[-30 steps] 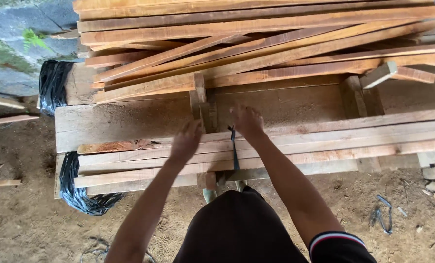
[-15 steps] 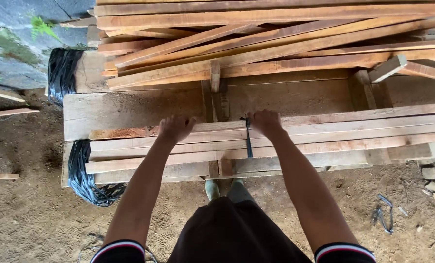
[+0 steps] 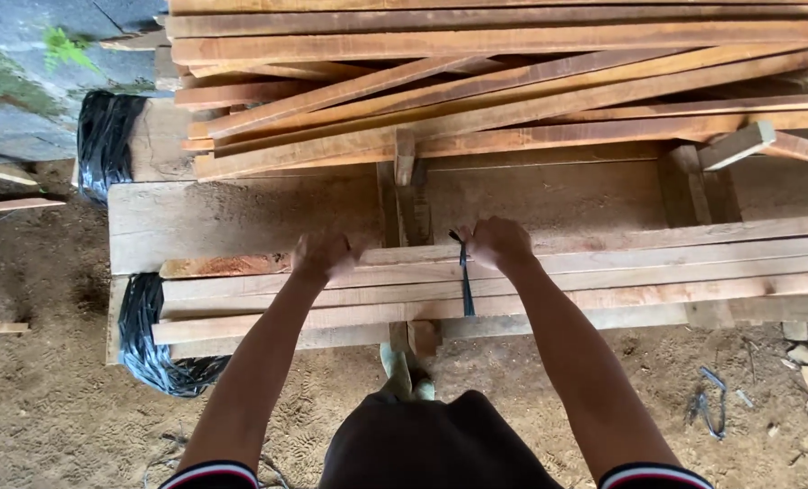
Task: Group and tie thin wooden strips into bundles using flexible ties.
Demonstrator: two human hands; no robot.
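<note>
Both hands curled shut over the far edge of a low stack of long pale sawn wooden planks lying across the rough grey wooden desk. Left hand fisted on the topmost plank; right hand fisted just beside a dark blue strap hanging down over the stack's near face. Apparently mid-grip, ready to drag or lift a plank; next move likely needing an even pull from both arms. Behind, a loose pile of reddish timber strips; black plastic wrap at the desk's left end.
</note>
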